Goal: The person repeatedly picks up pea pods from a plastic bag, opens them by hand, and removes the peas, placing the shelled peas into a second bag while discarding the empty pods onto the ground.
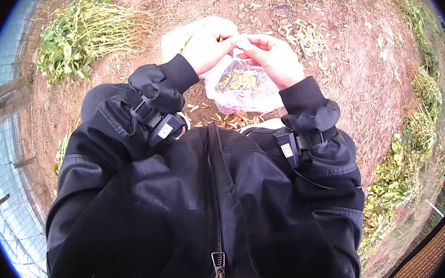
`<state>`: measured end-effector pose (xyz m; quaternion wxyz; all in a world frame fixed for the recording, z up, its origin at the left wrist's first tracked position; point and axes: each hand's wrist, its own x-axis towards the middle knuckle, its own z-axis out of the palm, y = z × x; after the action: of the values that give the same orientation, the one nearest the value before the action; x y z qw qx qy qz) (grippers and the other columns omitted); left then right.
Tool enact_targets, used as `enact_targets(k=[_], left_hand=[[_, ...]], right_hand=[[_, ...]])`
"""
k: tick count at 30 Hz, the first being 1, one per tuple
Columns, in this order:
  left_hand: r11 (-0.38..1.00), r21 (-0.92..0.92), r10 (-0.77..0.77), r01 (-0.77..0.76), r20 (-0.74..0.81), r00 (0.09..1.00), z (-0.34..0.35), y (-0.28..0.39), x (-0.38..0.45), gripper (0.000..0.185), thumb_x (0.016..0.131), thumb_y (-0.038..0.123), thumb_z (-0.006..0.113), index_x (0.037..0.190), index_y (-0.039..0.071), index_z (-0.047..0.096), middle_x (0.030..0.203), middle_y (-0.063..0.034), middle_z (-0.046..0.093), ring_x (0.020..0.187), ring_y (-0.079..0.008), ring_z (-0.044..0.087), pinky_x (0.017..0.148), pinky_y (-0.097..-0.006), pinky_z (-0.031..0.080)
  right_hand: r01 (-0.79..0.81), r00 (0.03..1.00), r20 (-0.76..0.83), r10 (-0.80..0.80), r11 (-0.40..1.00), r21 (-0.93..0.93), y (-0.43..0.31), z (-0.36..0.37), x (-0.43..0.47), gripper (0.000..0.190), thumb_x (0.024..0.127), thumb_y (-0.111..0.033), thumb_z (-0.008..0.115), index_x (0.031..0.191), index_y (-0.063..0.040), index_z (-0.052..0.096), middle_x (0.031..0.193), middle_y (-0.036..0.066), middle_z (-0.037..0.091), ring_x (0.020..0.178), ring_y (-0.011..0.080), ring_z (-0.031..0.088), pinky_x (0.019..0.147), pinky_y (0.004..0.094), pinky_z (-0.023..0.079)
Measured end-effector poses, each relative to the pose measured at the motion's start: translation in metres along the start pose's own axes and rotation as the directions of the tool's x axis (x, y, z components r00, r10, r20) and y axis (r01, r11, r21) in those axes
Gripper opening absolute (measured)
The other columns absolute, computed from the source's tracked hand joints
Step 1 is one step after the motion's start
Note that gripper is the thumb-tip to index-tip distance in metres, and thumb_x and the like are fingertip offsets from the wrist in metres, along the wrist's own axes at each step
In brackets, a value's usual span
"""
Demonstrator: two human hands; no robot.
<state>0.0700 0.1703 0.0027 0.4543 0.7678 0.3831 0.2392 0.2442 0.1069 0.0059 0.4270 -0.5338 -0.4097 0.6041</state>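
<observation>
Above a clear plastic bag [246,97], my left hand [208,48] and my right hand [274,57] meet at the fingertips. Pinched in my right thumb and fingers is a small white thing [243,42], too bright to identify; it may be part of the bag. The curled fingers of my left hand hide whatever they may hold. Pale shelled beans [241,80] lie inside the bag, whose upper edge reaches up under my hands. Behind my left hand spreads a second, overexposed white bag [171,41].
A heap of uprooted bean plants [97,28] lies at left on the bare soil [354,83]. Dry pods [305,37] are scattered beyond my right hand, with more pods [232,120] between my feet. Leafy plants [393,181] line the right; wire mesh [4,183] borders the left.
</observation>
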Motion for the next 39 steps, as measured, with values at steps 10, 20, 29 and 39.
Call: enact_targets(k=[10,20,29,39], left_hand=[[0.921,-0.314,-0.187,0.229,0.159,0.969,-0.046,0.023,0.014,0.027,0.092,0.023,0.052,0.105,0.004,0.065,0.076,0.0003,0.060,0.064,-0.0048,0.051,0.060,-0.0197,0.042],[0.819,-0.484,-0.331,0.308,0.040,0.943,-0.055,0.023,0.012,0.019,0.090,0.010,0.052,0.096,-0.001,0.065,0.075,0.0010,0.062,0.063,-0.0032,0.054,0.057,-0.0175,0.043],[0.739,-0.540,-0.407,0.402,0.117,0.906,-0.055,0.017,0.021,0.020,0.091,0.011,0.052,0.097,-0.003,0.065,0.077,0.0007,0.062,0.065,-0.0033,0.054,0.058,-0.0172,0.043],[0.938,-0.299,-0.143,0.174,0.122,0.982,-0.046,0.011,0.022,0.025,0.091,0.028,0.053,0.101,0.010,0.068,0.066,0.0058,0.051,0.051,-0.0011,0.038,0.048,-0.0181,0.031]], right_hand=[[-0.355,0.679,-0.714,-0.173,0.773,-0.525,0.081,-0.114,0.062,0.042,0.083,-0.035,0.062,0.100,0.003,0.059,0.086,0.015,0.065,0.084,0.0262,0.063,0.079,0.0356,0.048],[-0.143,0.977,-0.102,0.187,0.223,-0.964,0.311,0.004,0.099,0.022,0.081,-0.029,0.055,0.097,-0.018,0.066,0.100,0.012,0.064,0.100,0.0295,0.057,0.091,0.0406,0.041],[-0.198,0.976,-0.182,0.123,0.134,-0.971,0.350,0.008,0.075,0.023,0.080,-0.028,0.056,0.098,-0.018,0.066,0.100,0.012,0.064,0.100,0.0290,0.057,0.090,0.0405,0.041],[0.000,0.910,0.126,0.395,0.305,-0.952,0.239,-0.033,0.100,0.022,0.077,-0.021,0.062,0.098,-0.020,0.069,0.096,0.009,0.066,0.091,0.0243,0.061,0.083,0.0391,0.045]])
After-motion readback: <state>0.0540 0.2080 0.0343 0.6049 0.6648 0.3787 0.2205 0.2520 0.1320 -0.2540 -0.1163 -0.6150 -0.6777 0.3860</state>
